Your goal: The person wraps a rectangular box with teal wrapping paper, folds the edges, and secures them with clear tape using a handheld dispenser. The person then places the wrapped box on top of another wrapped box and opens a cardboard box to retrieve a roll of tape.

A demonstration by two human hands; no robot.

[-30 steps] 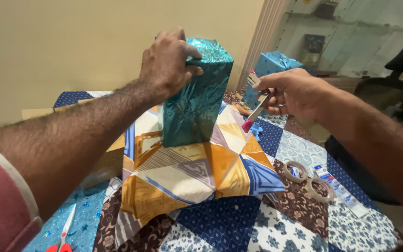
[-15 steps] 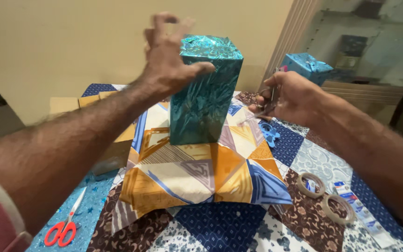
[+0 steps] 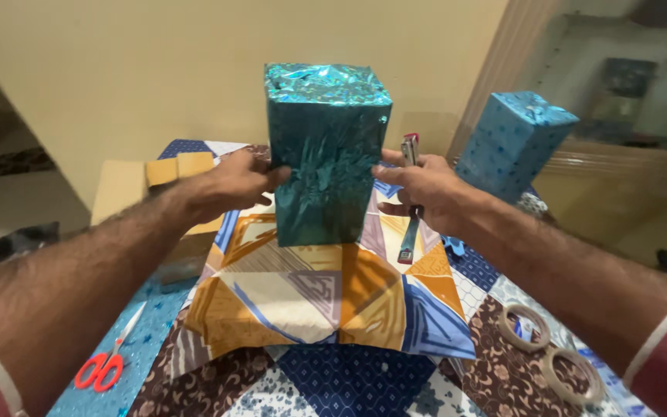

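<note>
A tall box wrapped in shiny teal foil (image 3: 324, 150) stands upright on a cushion with orange, blue and cream triangles (image 3: 326, 297). My left hand (image 3: 229, 184) presses its fingertips against the box's left side. My right hand (image 3: 420, 188) touches the box's right side with a fingertip while it grips a stapler (image 3: 410, 202) with a pink end, which hangs downward.
A second box in blue starred paper (image 3: 512, 144) stands at the back right. Two tape rolls (image 3: 542, 351) lie at the right on the patchwork cloth. Red-handled scissors (image 3: 110, 359) lie at the front left. A cardboard box (image 3: 152, 193) sits behind my left forearm.
My left hand came down from the box's top to its left side. My right hand, still with the stapler, moved in to the right side. The view shifted left.
</note>
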